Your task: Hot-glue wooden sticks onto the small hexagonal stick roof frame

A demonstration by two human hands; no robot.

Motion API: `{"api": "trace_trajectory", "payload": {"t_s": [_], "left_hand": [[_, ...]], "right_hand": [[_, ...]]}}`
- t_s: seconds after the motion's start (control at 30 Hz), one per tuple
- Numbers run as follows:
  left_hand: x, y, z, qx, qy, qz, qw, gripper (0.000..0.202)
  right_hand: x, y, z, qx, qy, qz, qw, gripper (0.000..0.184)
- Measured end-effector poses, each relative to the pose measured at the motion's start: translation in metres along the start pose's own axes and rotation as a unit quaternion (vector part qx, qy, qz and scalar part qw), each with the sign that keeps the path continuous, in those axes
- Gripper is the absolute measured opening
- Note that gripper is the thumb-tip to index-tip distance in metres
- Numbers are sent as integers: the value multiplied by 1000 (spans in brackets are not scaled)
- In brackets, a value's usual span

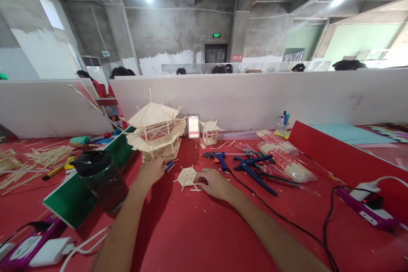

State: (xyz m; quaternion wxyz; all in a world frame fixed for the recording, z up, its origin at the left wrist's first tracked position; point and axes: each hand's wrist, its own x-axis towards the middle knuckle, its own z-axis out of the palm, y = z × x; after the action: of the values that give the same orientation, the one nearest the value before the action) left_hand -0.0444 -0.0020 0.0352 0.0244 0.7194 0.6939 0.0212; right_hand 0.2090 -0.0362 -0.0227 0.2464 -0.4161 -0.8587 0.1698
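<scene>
A hexagonal wooden-stick frame [187, 177], patterned like a spider web, lies flat on the red table. My right hand [213, 182] is at its right edge, thumb and fingers pinched together on it. At the foot of a large two-tiered stick pavilion [156, 129] is my left hand [154, 171]; its fingertips are mostly hidden, so its grip does not show. A short blue object [168, 166] lies just right of that hand. Behind the frame stands a smaller stick pavilion [210, 131]. A blue glue gun [219, 159] rests beyond my right hand.
Blue-handled cutters [255, 170] and bagged sticks [290, 159] lie right, with a black cable trailing forward. A dark bottle [100, 182] stands left beside a green board [72, 206]. Purple power strips [366, 210] sit at both sides. A white partition [255, 97] closes the back.
</scene>
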Motion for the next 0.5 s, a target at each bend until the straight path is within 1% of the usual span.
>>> {"api": "trace_trajectory", "payload": {"t_s": [0.13,0.23,0.3,0.4,0.47,0.5], "left_hand": [[1,3,8,22,-23,-20,999,21],[2,6,14,39,-31,-18,999,24],[2,6,14,47,-31,-15,998,27],[1,8,9,50,-6,-8,999,38],[0,11,6,31,18,27,999,42],[-1,13,5,7,32,57,998,40]], "right_hand": [[0,3,-3,-5,21,2,1000,19],[0,8,-3,-1,51,-5,999,17],[0,10,-3,3,70,-7,998,16],[2,10,-4,25,101,-1,995,14],[2,8,-6,50,118,2,992,14],[3,7,-6,61,119,1,991,14]]}}
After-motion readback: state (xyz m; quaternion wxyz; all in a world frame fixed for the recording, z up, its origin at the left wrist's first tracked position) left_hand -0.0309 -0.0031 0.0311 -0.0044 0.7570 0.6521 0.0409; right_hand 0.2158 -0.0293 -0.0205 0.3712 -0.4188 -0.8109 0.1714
